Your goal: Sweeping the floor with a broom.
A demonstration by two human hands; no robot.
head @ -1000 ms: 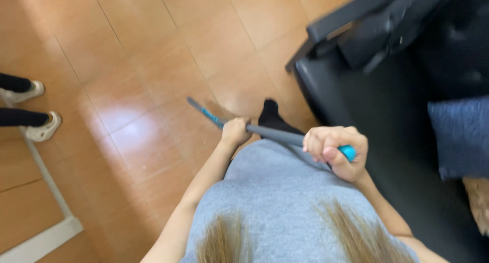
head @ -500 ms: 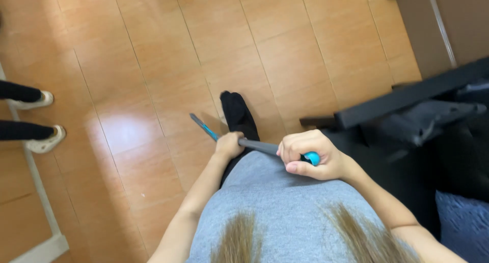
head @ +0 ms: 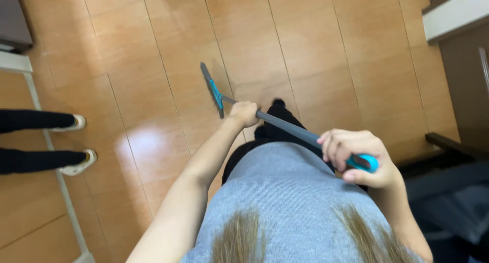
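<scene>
Grey pole [head: 288,128] sits clamped in both your grips: right hand [head: 359,158] closed at the turquoise end, left hand [head: 244,114] lower down. The sweeper head [head: 211,89] rests on the wooden floor [head: 305,44] ahead; you're mid-sweep, so next steady pressure counts.

Floor [head: 316,44]: orange-brown wood-look planks, glossy, with a bright glare patch left of centre. On it: broom head [head: 211,89], grey and teal, near the middle; two pale shoes [head: 76,162] by the left edge; a white strip [head: 48,141], possibly a frame rail, alongside.
</scene>
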